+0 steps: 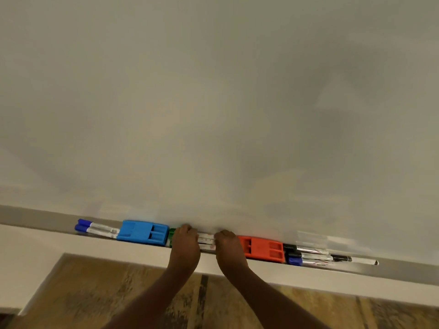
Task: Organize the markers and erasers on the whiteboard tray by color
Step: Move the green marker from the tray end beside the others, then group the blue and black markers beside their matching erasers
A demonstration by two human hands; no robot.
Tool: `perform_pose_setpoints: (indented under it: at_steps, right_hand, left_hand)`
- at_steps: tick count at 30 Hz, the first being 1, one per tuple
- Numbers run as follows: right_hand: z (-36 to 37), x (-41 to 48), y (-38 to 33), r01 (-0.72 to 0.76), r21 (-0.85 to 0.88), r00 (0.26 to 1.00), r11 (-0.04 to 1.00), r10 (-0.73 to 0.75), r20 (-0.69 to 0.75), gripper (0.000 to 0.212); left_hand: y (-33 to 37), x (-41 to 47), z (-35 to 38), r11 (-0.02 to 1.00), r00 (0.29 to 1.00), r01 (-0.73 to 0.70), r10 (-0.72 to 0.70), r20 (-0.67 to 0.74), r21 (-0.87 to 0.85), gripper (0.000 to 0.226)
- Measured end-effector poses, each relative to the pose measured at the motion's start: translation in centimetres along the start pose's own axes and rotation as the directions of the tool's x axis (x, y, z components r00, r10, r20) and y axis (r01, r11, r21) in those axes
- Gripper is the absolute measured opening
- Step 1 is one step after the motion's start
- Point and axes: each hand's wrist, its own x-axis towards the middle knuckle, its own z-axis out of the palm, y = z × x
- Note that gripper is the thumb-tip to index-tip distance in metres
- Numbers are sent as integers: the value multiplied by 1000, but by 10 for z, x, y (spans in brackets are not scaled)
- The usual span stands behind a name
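Whiteboard tray [403, 269] runs left-right, so the bundle of markers [206, 239] lies along it between your left hand [185, 245] and right hand [229, 246], both grips clamped on its ends.

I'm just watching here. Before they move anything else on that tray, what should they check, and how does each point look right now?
1. Two blue markers beside the blue eraser: ok.
2. Stray blue-capped marker among the black markers, right of the red eraser: not ok.
3. Grip of the left hand and right hand on the middle markers: cannot tell, fingers hidden.
4. Colours of those middle markers: a green end shows; others cannot tell.
5. Thin pen lying fully on the tray: ok.
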Motion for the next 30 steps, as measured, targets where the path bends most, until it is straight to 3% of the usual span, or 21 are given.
perform_pose_setpoints:
  at_steps: [4,8,17,24,30]
  right_hand:
    - [-18,-9,11,-5,-67,997,998,0,-82,19]
    - [-35,-19,37,-44,-25,983,999,38,-180,13]
    - [-72,-59,125,-299,78,902,951,309,-300,11]
    - [-93,-90,196,-503,203,761,840,542,-357,16]
    - [-110,-109,244,-593,301,691,747,664,-287,11]
  left_hand:
    - [22,-2,10,996,995,-81,78,-56,-43,18]
    - [52,-6,20,978,982,-167,154,-108,-127,13]
    - [135,-28,64,917,943,-315,331,24,-243,16]
    - [191,-55,96,923,933,-238,304,194,-302,15]
    - [220,-72,119,973,962,-77,130,242,-216,21]
